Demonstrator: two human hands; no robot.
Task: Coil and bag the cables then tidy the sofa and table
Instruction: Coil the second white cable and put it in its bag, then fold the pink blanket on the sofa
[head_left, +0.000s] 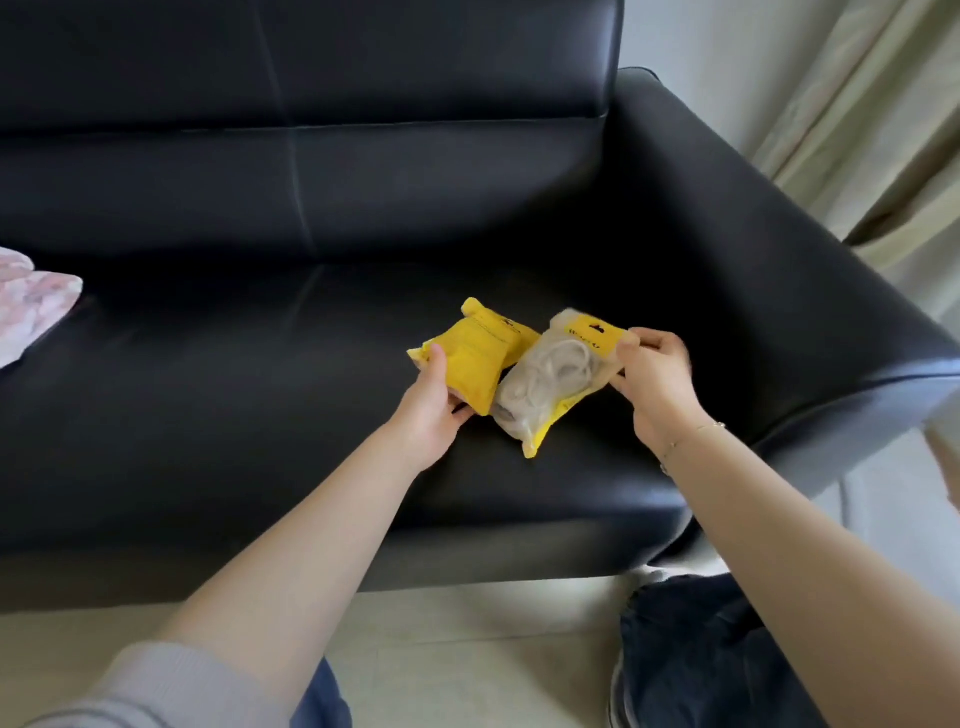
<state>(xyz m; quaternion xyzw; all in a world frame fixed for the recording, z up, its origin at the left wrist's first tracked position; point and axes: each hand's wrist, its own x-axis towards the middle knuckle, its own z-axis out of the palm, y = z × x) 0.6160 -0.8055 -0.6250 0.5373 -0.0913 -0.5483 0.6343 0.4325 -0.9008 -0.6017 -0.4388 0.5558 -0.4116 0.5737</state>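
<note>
The likeliest slip is the clear bag (550, 379) sliding off the smooth sofa (311, 364) seat edge, since the right hand (657, 374) only pinches its top corner between thumb and fingertips. The yellow bag (480, 353) sits under the left hand (434, 410), thumb on top and fingers curled beneath, overlapping the clear bag's near edge.

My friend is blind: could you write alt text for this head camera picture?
A person's left hand grips a yellow pouch while the right hand pinches a clear pouch holding a coiled white cable, both over a black sofa.
</note>
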